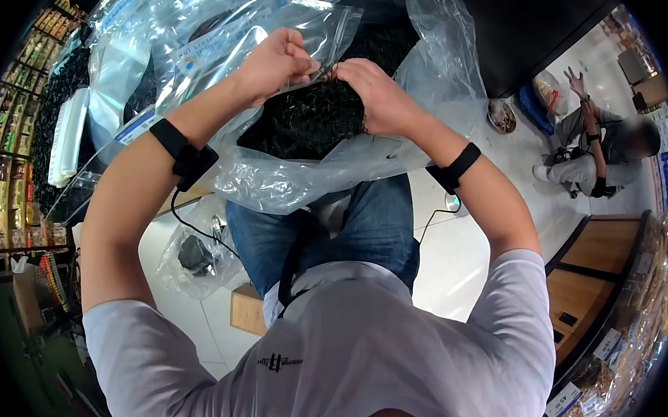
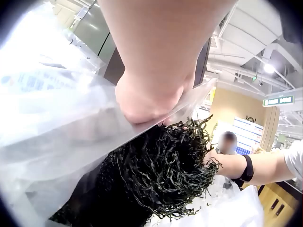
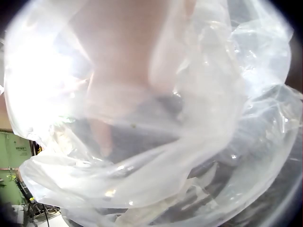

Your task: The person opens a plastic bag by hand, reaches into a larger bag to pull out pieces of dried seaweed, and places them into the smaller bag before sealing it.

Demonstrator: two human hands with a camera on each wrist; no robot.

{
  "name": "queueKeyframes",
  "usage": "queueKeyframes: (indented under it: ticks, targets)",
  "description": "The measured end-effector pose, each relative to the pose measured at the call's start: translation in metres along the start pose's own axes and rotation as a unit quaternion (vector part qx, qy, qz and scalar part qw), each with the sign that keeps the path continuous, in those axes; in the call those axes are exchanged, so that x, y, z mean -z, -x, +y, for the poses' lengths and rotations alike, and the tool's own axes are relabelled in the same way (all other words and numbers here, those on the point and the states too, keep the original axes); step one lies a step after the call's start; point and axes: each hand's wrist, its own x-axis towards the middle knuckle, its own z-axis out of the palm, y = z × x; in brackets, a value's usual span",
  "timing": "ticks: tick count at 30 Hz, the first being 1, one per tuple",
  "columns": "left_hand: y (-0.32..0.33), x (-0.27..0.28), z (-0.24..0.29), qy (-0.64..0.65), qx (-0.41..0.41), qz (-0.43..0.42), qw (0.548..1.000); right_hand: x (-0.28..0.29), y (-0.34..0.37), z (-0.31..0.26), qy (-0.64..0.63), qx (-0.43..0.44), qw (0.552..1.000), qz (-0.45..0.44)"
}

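Dark, stringy dried strands [image 1: 313,119] lie bunched inside a large clear plastic bag [image 1: 274,186] in the head view. The left hand [image 1: 278,66] pinches the edge of a smaller printed clear bag [image 1: 326,28]. Close beside it, the right hand [image 1: 379,96] holds a clump of the strands, its fingertips near the small bag's mouth. In the left wrist view, the left hand [image 2: 151,97] is on the bag's edge, with the curly clump [image 2: 165,165] just below. Plastic film [image 3: 203,109] blurs the right hand [image 3: 125,80] in the right wrist view.
A stack of flat clear bags [image 1: 69,139] lies at the left on more dark strands. Shelves of packets [image 1: 9,150] stand at far left. A person [image 1: 609,149] crouches at the right near a bowl [image 1: 501,115]. Another clear bag [image 1: 197,254] is on the floor.
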Motion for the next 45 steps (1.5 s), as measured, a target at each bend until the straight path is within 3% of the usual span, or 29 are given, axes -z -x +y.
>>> queueKeyframes:
  ticks: [15, 21, 26, 29, 33, 35, 40, 43, 44, 45]
  targets:
    - [-0.004, -0.003, -0.019, 0.115, -0.015, -0.005, 0.993, -0.006, 0.006, 0.009, 0.007, 0.008, 1.0, 0.001]
    - [-0.005, 0.006, -0.007, 0.012, -0.015, -0.02, 1.0, -0.009, 0.005, 0.004, -0.005, 0.021, 1.0, 0.018]
    - [0.004, 0.008, 0.021, -0.175, -0.033, -0.07, 0.981, 0.003, 0.0, -0.003, 0.02, -0.004, 1.0, -0.007]
    - [0.002, 0.014, 0.031, -0.196, 0.0, -0.103, 0.975, 0.007, -0.001, -0.003, 0.025, -0.007, 1.0, -0.014]
    - [0.008, -0.002, 0.042, -0.237, 0.02, -0.06, 0.969, 0.006, -0.005, -0.001, 0.023, 0.003, 1.0, -0.004]
    - [-0.003, 0.005, 0.037, -0.241, 0.023, -0.092, 0.966, 0.005, -0.005, -0.001, 0.027, 0.001, 1.0, -0.013]
    - [0.006, -0.008, 0.06, -0.413, 0.055, -0.096, 0.904, -0.002, -0.005, -0.004, 0.043, 0.05, 0.998, 0.012]
    - [0.008, -0.016, 0.061, -0.412, 0.04, -0.07, 0.908, 0.0, -0.005, -0.006, 0.08, 0.041, 0.996, -0.003]
    - [0.007, -0.017, 0.065, -0.471, 0.034, -0.086, 0.878, 0.001, -0.005, -0.007, 0.077, 0.053, 0.996, 0.004]
    - [0.008, -0.02, 0.07, -0.472, 0.031, -0.09, 0.876, 0.002, -0.005, -0.007, 0.076, 0.066, 0.995, 0.011]
